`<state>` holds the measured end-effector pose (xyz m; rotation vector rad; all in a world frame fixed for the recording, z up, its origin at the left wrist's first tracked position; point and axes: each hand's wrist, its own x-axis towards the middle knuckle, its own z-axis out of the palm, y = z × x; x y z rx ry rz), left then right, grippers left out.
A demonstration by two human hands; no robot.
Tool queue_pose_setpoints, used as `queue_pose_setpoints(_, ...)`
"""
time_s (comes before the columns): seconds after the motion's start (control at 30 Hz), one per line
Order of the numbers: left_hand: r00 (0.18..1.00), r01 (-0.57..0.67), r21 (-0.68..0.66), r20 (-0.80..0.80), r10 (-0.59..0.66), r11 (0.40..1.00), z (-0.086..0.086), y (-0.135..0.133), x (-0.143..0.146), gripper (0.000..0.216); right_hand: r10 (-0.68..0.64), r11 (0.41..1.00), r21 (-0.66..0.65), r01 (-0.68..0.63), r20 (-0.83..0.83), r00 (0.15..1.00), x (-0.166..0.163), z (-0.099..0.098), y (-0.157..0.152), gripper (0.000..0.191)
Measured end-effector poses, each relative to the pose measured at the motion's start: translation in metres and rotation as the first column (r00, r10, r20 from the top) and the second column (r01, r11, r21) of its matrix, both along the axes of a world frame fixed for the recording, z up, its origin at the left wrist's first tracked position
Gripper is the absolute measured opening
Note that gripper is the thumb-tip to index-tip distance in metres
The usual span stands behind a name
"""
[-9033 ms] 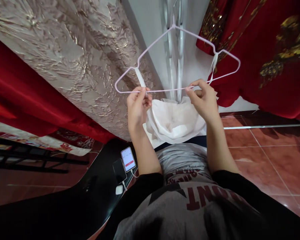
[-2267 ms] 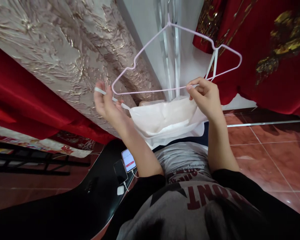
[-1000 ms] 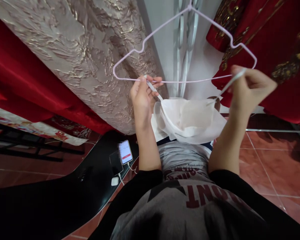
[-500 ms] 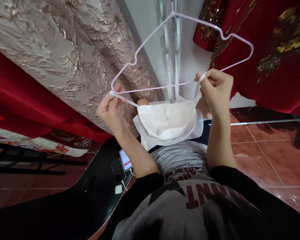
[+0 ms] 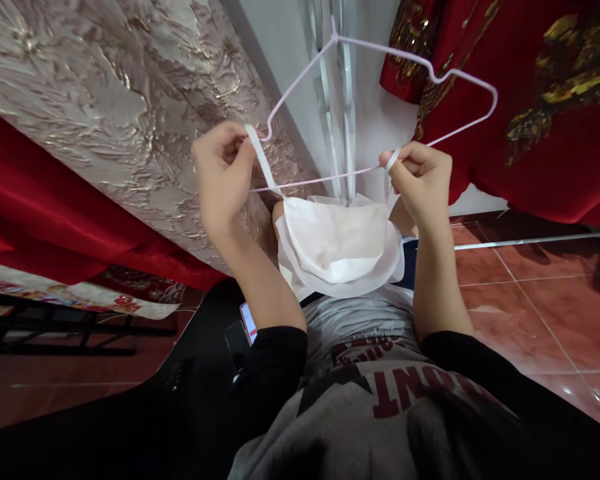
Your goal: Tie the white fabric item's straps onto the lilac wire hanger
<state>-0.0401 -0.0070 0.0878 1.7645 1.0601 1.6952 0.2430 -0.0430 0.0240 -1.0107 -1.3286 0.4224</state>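
Left hand: grip pinched together on the left strap, beside the shoulder notch of the pink hanger; right hand: grip clamped on the right strap and, apparently, the hanger's lower bar, probably to steady the frame; the white garment rests over the lap, just below that bar, presumably so both straps reach upward without strain; the hanger's left end is hidden

Smooth hanger, matt cloth garment
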Motion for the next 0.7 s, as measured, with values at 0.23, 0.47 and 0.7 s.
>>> queue_pose_setpoints(0.23,0.999,-0.001,-0.124,0.051,0.007,0.992,-0.004,0.018,0.003,0.039,0.028,0.999,0.018,-0.028,0.021,0.999,0.004,-0.001,-0.001,0.053)
queue_pose_setpoints(0.47,0.761,0.203,-0.136,0.646,-0.069,0.970,-0.087,0.010,0.029,0.022,0.033,0.999,0.003,-0.033,0.027,0.999,-0.004,0.002,-0.005,0.040)
queue_pose_setpoints(0.7,0.824,0.155,-0.061,0.559,-0.095,0.986,-0.091,0.016,0.036,0.030,-0.116,0.993,-0.002,0.117,-0.136,0.984,0.024,0.005,-0.003,0.007)
